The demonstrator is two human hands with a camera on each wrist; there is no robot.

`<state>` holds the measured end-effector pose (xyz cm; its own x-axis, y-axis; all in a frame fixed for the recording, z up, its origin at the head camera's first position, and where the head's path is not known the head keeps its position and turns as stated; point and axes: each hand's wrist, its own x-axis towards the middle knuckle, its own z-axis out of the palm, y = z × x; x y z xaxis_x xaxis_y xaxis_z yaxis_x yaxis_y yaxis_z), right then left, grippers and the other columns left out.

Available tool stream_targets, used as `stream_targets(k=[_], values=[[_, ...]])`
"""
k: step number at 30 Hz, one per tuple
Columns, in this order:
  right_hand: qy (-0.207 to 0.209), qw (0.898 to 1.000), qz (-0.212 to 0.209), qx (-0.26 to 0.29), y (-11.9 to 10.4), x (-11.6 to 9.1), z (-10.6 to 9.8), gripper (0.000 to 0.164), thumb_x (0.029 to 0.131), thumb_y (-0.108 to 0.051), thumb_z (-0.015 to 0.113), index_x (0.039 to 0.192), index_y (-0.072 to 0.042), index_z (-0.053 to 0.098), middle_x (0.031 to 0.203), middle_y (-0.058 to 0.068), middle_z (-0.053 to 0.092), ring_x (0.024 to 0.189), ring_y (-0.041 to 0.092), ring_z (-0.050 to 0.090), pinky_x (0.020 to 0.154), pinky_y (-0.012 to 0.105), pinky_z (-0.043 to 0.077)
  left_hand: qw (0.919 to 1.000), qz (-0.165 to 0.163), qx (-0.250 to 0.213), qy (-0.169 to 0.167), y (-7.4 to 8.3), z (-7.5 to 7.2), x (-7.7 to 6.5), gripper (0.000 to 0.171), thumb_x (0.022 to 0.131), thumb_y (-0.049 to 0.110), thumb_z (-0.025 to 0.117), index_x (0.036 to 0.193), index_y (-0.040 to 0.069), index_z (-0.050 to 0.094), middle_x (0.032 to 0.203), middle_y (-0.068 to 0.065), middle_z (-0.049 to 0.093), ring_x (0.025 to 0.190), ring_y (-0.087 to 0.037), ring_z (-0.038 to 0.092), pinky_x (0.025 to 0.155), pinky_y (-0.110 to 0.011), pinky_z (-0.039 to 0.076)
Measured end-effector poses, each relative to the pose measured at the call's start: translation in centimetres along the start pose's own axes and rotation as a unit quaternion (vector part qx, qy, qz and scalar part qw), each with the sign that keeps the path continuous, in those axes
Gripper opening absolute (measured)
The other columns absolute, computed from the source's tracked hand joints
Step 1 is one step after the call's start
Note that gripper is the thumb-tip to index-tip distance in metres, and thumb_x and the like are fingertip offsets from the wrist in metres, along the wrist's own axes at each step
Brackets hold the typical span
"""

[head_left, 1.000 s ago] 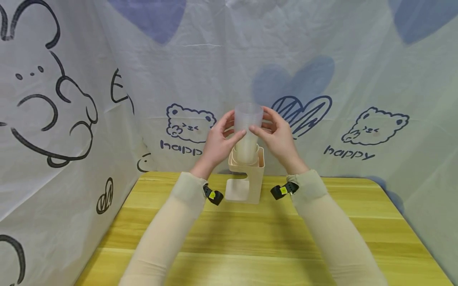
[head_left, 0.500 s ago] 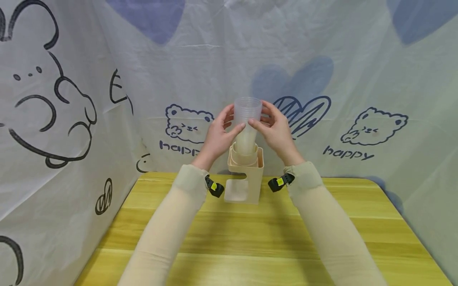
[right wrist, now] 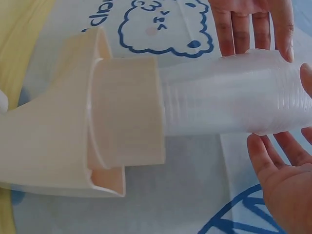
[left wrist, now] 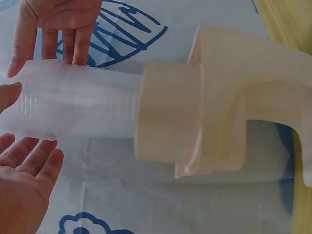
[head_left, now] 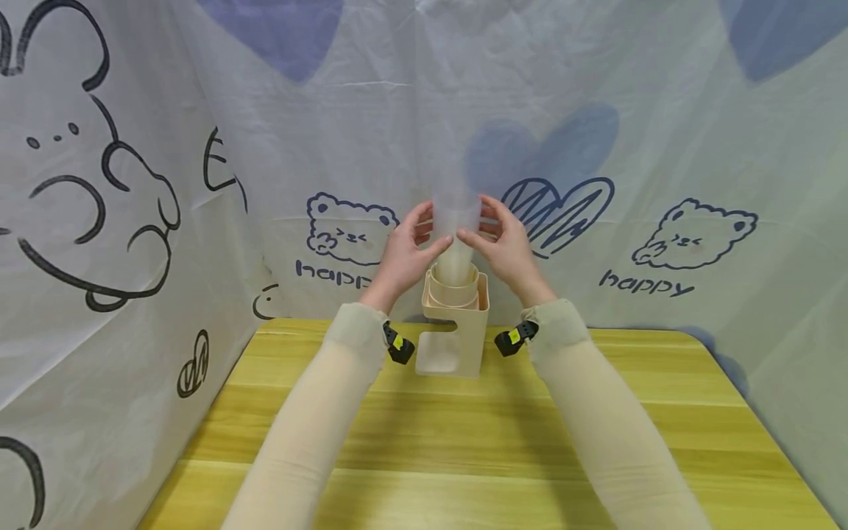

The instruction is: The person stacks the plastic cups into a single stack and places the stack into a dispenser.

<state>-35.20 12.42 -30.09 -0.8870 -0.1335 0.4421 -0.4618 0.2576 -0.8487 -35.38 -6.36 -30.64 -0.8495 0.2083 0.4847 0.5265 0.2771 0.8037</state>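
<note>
A stack of clear plastic cups (head_left: 456,259) stands upright, its lower end inside the round collar (left wrist: 168,112) of a beige cup holder (head_left: 470,335). My left hand (head_left: 405,254) holds the stack from the left, thumb at the front and fingers round the side. From the right, my right hand (head_left: 506,250) holds it the same way, the two thumbs close together. In the right wrist view, fingertips meet the sides of the ridged upper part of the stack (right wrist: 234,95). The top of the stack looks faint and blurred in the head view.
The holder stands at the back of a wooden table (head_left: 424,456), just before a printed cloth (head_left: 371,132). Another cloth wall (head_left: 132,243) closes off the left. A small flat beige shelf (head_left: 437,353) juts from the holder's lower left.
The stack has risen, and more of the collar shows beneath it than a second ago. My hands first went up with it, then sank slightly, still round the cups.
</note>
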Motion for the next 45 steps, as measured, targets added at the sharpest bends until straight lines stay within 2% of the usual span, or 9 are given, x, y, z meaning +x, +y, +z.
stream_targets(k=[12,17,27,35,38,42,45], values=[[-0.032,0.999,0.033,0.000,2.8,-0.9,0.5,0.074,0.091,-0.019,0.073,0.152,-0.010,0.032,0.143,0.019,0.044,0.127,0.036,0.049,0.103,0.046,0.047,0.9987,-0.050,0.000,-0.012,-2.6,1.0,-1.1,0.067,0.091,0.018,0.073,0.147,0.007,0.038,0.141,-0.015,0.049,0.126,-0.028,0.051,0.105,-0.037,0.044],[-0.037,0.999,0.028,-0.009,3.8,-1.2,0.7,0.073,0.090,-0.017,0.074,0.150,-0.007,0.035,0.142,0.021,0.046,0.125,0.038,0.050,0.102,0.048,0.047,0.9983,-0.057,-0.003,-0.012,-3.5,1.3,-1.4,0.068,0.090,0.017,0.074,0.147,0.007,0.039,0.140,-0.014,0.050,0.124,-0.028,0.052,0.105,-0.038,0.045],[-0.051,0.998,0.042,-0.014,5.4,-1.6,0.9,0.072,0.090,-0.012,0.073,0.150,-0.006,0.033,0.144,0.022,0.044,0.129,0.039,0.047,0.103,0.047,0.046,0.9975,-0.068,-0.010,-0.015,-4.9,1.9,-2.0,0.067,0.088,0.008,0.074,0.146,0.003,0.040,0.140,-0.020,0.050,0.124,-0.033,0.052,0.104,-0.042,0.046],[-0.047,0.998,0.047,-0.013,6.1,-1.8,1.3,0.071,0.090,-0.013,0.074,0.149,-0.006,0.035,0.140,0.022,0.048,0.124,0.039,0.050,0.101,0.048,0.047,0.9973,-0.068,0.012,-0.021,-5.5,2.1,-2.4,0.067,0.090,0.007,0.070,0.148,0.002,0.037,0.143,-0.019,0.048,0.130,-0.029,0.047,0.106,-0.041,0.043],[-0.045,0.997,0.055,-0.013,6.2,-1.9,1.4,0.072,0.089,-0.014,0.074,0.149,-0.006,0.035,0.139,0.022,0.049,0.124,0.038,0.050,0.102,0.048,0.047,0.9970,-0.075,0.008,-0.018,-5.6,2.2,-2.5,0.060,0.094,0.011,0.065,0.148,0.003,0.038,0.142,-0.017,0.049,0.129,-0.028,0.047,0.107,-0.041,0.043],[-0.047,0.998,0.052,-0.007,6.3,-2.0,1.4,0.073,0.089,-0.014,0.074,0.149,-0.004,0.034,0.139,0.024,0.048,0.126,0.038,0.048,0.105,0.048,0.044,0.9966,-0.080,0.008,-0.014,-5.7,2.2,-2.6,0.053,0.101,0.027,0.056,0.147,0.005,0.040,0.142,-0.016,0.050,0.129,-0.027,0.047,0.108,-0.040,0.041],[-0.049,0.998,0.047,-0.013,5.8,-2.2,1.3,0.070,0.094,-0.017,0.069,0.151,-0.004,0.032,0.140,0.025,0.048,0.127,0.039,0.047,0.106,0.051,0.042,0.9968,-0.080,0.010,-0.007,-5.6,2.3,-2.5,0.051,0.104,0.035,0.048,0.148,0.010,0.040,0.140,-0.016,0.052,0.127,-0.027,0.049,0.108,-0.041,0.041]])
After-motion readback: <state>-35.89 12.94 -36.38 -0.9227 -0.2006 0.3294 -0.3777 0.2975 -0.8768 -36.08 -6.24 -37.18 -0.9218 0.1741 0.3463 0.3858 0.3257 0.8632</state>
